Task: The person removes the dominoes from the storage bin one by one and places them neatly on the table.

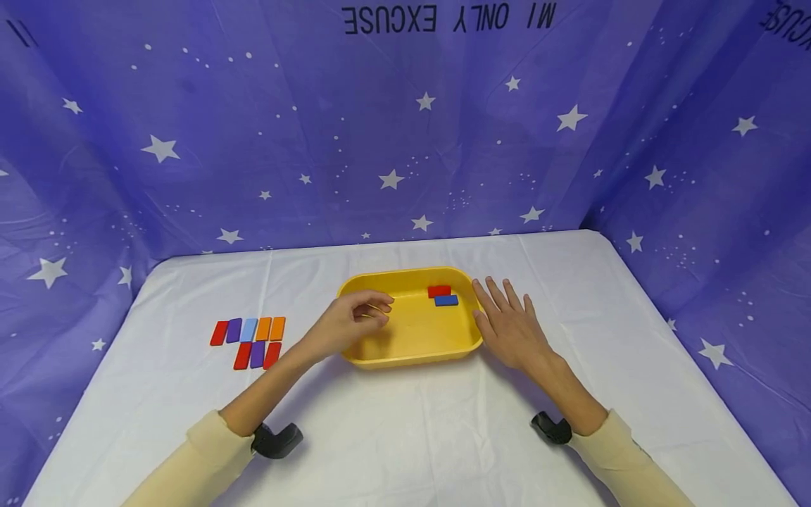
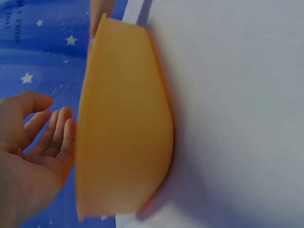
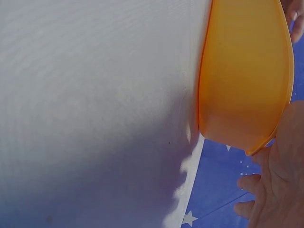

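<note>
A yellow tray point(image 1: 412, 358) sits in the middle of the table. Inside it, near the back right corner, lie a red block point(image 1: 438, 291) and a blue block point(image 1: 446, 301), side by side and offset. My left hand point(image 1: 347, 322) is over the tray's left end, fingers loosely bent; the left wrist view shows a gap between thumb and fingers with nothing in it. At the tray's right end is my right hand point(image 1: 514, 329), its fingers straight and spread. In the right wrist view, this hand point(image 3: 280, 175) meets the tray's rim.
Left of the tray, two rows of flat blocks lie on the white tablecloth point(image 1: 405, 436): several red, purple point(image 1: 234, 330), light blue point(image 1: 248, 330) and orange point(image 1: 264, 329) ones. A purple star-patterned curtain point(image 1: 355, 162) hangs behind the table and along its sides.
</note>
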The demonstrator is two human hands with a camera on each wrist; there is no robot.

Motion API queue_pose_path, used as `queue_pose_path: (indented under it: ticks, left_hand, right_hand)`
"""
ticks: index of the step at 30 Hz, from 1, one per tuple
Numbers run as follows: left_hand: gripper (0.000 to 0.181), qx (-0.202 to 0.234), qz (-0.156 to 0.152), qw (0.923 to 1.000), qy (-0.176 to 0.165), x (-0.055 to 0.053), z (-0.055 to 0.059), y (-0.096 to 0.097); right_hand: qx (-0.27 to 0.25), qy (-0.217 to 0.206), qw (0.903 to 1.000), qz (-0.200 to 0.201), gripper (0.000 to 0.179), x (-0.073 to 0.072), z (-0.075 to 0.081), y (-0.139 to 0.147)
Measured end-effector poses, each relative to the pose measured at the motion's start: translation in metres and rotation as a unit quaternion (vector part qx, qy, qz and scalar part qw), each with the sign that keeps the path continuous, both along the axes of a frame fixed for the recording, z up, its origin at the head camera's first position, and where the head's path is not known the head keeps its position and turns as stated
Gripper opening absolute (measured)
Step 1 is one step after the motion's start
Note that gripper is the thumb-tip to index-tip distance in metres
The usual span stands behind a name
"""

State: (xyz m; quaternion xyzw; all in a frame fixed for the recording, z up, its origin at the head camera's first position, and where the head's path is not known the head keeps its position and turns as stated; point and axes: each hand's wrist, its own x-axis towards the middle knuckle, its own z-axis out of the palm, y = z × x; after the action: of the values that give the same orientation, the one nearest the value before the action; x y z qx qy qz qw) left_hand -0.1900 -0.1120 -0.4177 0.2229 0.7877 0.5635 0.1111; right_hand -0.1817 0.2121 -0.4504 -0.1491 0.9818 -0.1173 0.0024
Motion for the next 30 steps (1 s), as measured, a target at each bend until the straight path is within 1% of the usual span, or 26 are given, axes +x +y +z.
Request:
queue_pose_path:
  ticks: [4,8,11,16,20,23,27,30]
  left_hand:
    - [0.029,-0.014,-0.014,0.9997,0.014,-0.011,-0.007,0.022]
    - [0.031,-0.018,-0.013,0.9997,-0.004,-0.021,-0.014,0.038]
    - [0.033,-0.015,-0.009,0.9997,-0.015,-0.028,-0.019,0.047]
    - [0.033,-0.017,0.011,0.9997,-0.014,-0.04,-0.026,0.061]
    - [0.033,-0.036,0.017,0.9992,-0.008,-0.048,-0.03,0.071]
    - [0.035,-0.056,0.008,0.9984,-0.005,-0.053,-0.032,0.077]
    - [0.038,-0.089,0.001,0.996,-0.002,-0.057,-0.034,0.085]
    - [0.04,-0.115,0.003,0.9933,0.005,-0.058,-0.035,0.089]
  right_hand:
    - [0.002,0.001,1.0,-0.001,0.06,0.0,-0.002,0.001]
    - [0.0,0.0,1.0,0.0,0.06,0.0,-0.004,0.002]
    - [0.0,0.0,1.0,0.001,0.061,0.0,-0.004,0.002]
    - [0.002,0.003,1.0,0.001,0.06,0.0,-0.003,0.002]
    - [0.0,0.003,1.0,0.002,0.06,0.0,-0.003,0.001]
    - [-0.001,0.002,1.0,0.003,0.06,0.0,-0.003,0.002]
    - [0.0,0.001,1.0,0.002,0.06,-0.001,-0.003,0.001]
    - [0.002,0.0,1.0,0.002,0.06,-0.001,-0.003,0.001]
